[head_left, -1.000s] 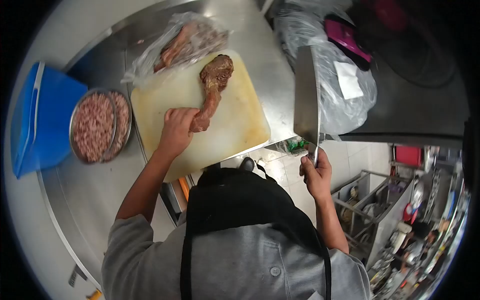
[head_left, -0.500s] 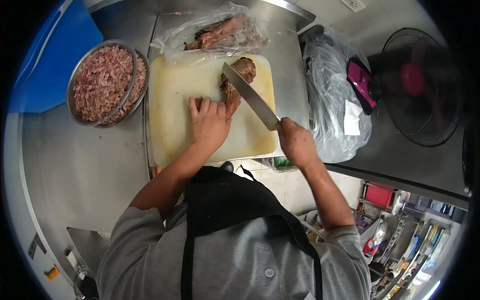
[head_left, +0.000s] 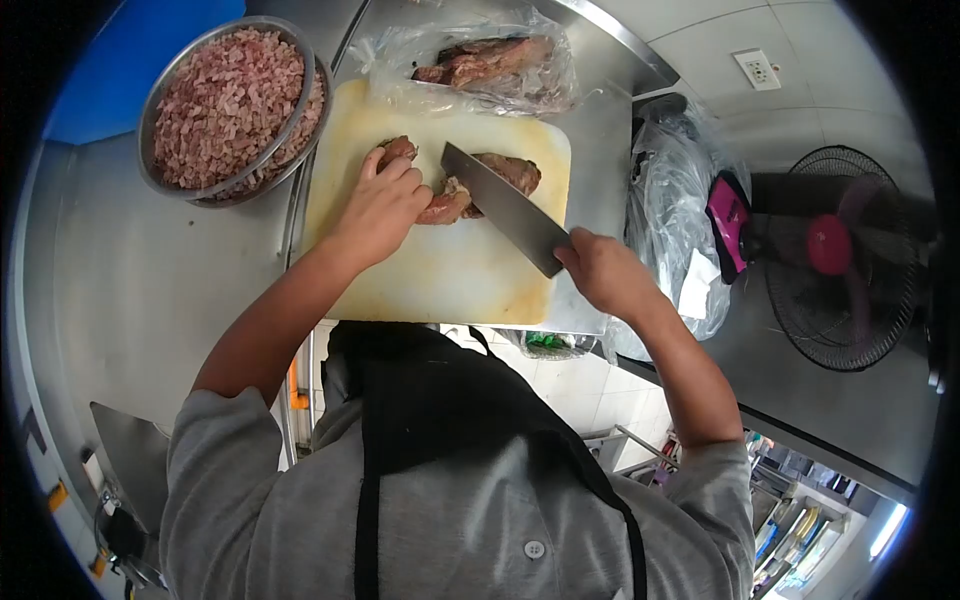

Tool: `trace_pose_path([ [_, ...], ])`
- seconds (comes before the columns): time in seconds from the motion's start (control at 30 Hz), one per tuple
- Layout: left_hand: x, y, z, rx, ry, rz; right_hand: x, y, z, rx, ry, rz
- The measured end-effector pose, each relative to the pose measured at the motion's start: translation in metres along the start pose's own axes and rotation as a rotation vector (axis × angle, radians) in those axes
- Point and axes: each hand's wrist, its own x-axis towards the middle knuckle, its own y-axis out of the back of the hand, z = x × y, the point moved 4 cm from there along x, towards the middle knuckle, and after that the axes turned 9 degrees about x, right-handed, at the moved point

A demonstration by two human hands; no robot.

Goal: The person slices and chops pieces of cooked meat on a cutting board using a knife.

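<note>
Over the steel surface, left fingers grip meat lying toward their three o'clock; right fingers clasp a knife.

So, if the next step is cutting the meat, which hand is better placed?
Probably the right hand: it grips the cleaver, which crosses the meat in this view. The left hand is at the meat, left of the cleaver, so it seems better suited to steadying.

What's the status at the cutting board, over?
Right grip closed on cleaver, angled across the meat. Left grip holding the meat, close to the cleaver. Plastic bag at the board's far edge, clear of the cleaver.
</note>
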Motion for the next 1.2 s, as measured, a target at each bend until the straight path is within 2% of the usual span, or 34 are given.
trace_pose_path([
  [0.17,-0.002,-0.001,0.007,0.021,-0.017,-0.059,0.039,-0.037,-0.024,-0.004,0.011,-0.028],
  [0.3,-0.001,-0.002,0.019,0.109,-0.058,-0.041,0.035,-0.070,-0.026,0.108,-0.083,0.067],
  [0.33,-0.005,0.002,0.023,0.117,-0.066,-0.041,0.033,-0.073,-0.027,0.100,-0.107,0.034],
  [0.63,-0.051,0.024,0.033,0.042,-0.137,0.108,-0.025,-0.083,0.008,0.184,-0.189,0.093],
  [0.7,-0.050,0.038,0.046,-0.016,-0.078,0.171,-0.030,-0.089,0.001,0.236,-0.210,0.132],
  [0.73,-0.047,0.048,0.054,-0.013,-0.100,0.167,-0.032,-0.092,-0.001,0.254,-0.230,0.146],
  [0.8,-0.038,0.060,0.059,-0.123,0.075,0.030,-0.038,-0.096,-0.003,0.281,-0.270,0.154],
  [0.83,-0.032,0.060,0.064,-0.112,0.056,0.025,-0.044,-0.097,-0.002,0.297,-0.276,0.168],
  [0.9,-0.021,0.049,0.061,-0.088,0.225,-0.111,-0.063,-0.101,0.003,0.327,-0.271,0.180],
  [1.03,-0.020,0.017,0.053,-0.034,0.129,-0.094,-0.106,-0.112,0.022,0.365,-0.349,0.247],
  [1.1,-0.033,0.021,0.043,0.018,-0.001,0.082,-0.129,-0.114,0.029,0.381,-0.360,0.293],
  [1.13,-0.041,0.016,0.033,0.018,-0.001,0.072,-0.136,-0.112,0.029,0.390,-0.370,0.341],
  [1.2,-0.050,0.008,0.014,-0.107,0.059,-0.093,-0.142,-0.105,0.021,0.407,-0.372,0.329],
])
